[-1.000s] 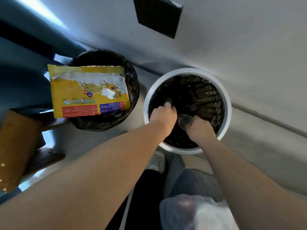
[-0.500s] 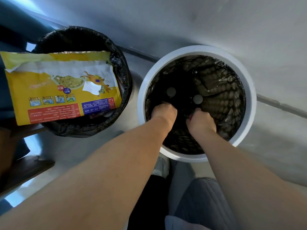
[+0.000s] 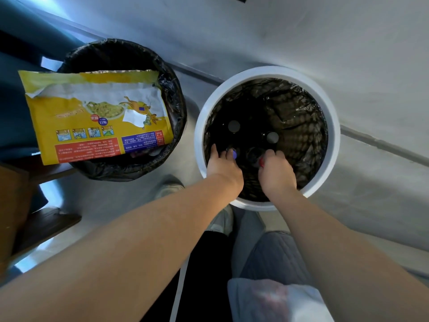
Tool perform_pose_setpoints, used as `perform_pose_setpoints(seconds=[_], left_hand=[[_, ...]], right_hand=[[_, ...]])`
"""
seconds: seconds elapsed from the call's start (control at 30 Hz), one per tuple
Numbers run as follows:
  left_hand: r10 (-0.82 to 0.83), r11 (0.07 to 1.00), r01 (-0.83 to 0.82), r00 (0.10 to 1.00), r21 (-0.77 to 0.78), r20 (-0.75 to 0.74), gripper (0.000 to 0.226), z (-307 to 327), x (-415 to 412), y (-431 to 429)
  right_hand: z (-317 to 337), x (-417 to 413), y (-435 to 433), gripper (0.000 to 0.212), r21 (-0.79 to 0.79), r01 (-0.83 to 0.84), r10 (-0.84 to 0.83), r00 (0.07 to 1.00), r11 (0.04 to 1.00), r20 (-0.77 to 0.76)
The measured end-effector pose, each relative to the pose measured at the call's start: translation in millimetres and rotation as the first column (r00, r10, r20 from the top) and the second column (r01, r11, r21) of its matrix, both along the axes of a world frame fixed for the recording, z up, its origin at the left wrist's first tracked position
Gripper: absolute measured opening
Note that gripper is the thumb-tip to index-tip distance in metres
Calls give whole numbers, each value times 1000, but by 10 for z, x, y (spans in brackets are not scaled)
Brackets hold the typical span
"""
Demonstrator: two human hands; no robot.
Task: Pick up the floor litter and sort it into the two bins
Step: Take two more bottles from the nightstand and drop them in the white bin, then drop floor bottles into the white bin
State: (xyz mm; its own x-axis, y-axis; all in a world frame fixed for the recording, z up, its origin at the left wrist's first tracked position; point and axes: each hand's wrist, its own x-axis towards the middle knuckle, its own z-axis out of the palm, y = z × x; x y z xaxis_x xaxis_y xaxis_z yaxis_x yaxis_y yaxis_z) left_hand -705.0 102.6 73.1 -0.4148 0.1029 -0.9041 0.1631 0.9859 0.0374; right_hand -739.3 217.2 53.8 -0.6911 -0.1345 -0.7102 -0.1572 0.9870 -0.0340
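Note:
Both of my hands reach down into the white-rimmed bin (image 3: 334, 135) with a black liner. My left hand (image 3: 224, 166) has its thumb spread and its fingertips at a small purple cap (image 3: 233, 154). My right hand (image 3: 276, 173) is curled downward, with a bit of red (image 3: 261, 161) showing at its thumb side. Whether either hand grips these is hidden. Two grey round discs (image 3: 233, 126) (image 3: 272, 137) show deeper in the dark bin. The black-lined bin (image 3: 176, 117) stands to the left, with a torn yellow food packet (image 3: 97, 117) lying across its top.
Both bins stand on a grey floor against a pale wall (image 3: 301, 31). A wooden piece of furniture (image 3: 14, 205) is at the left edge. My shoe (image 3: 220, 219) and legs are just below the white bin, with a pale plastic bag (image 3: 274, 300) at the bottom.
My hands went deeper into the white bin. The dark items at my fingers a second ago are gone from sight; two grey discs, then a purple cap and red bit, appeared.

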Motion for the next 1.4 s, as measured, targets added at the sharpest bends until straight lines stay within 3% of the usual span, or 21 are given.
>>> perform_pose_setpoints(seconds=[0.23, 0.43, 0.6, 0.7, 0.93, 1.13, 1.27, 1.4], left_hand=[[-82, 996, 85, 992, -26, 99, 52, -2, -70, 8], [-10, 999, 7, 997, -34, -71, 64, 392, 26, -83], [103, 994, -95, 976, 51, -192, 64, 1374, 193, -350], [164, 986, -151, 952, 71, -257, 64, 2107, 386, -585], [305, 949, -310, 866, 54, -397, 65, 4063, 1138, -1054], [578, 754, -653, 601, 78, -552, 66, 5305, 1900, -1113], [699, 519, -844, 325, 139, -636, 67, 5737, 2380, -1039], [722, 278, -944, 81, 180, -687, 67, 5961, 2854, -952]], right_hand=[[-105, -47, 10, 28, -9, 27, -27, 999, 1000, 25], [461, 20, 86, 40, 35, -130, 131, 991, 991, -41], [1367, 98, 113, 73, 125, -321, 324, 946, 939, -8], [2096, 193, 23, 74, 99, -344, 350, 935, 934, -50], [4022, 664, -428, 75, -123, -329, 311, 939, 936, -148], [5181, 1148, -746, 77, -271, -485, 430, 871, 832, -239], [5611, 1417, -1021, 79, -332, -631, 556, 775, 701, -299], [5845, 1600, -1352, 78, -361, -756, 670, 653, 546, -354]])
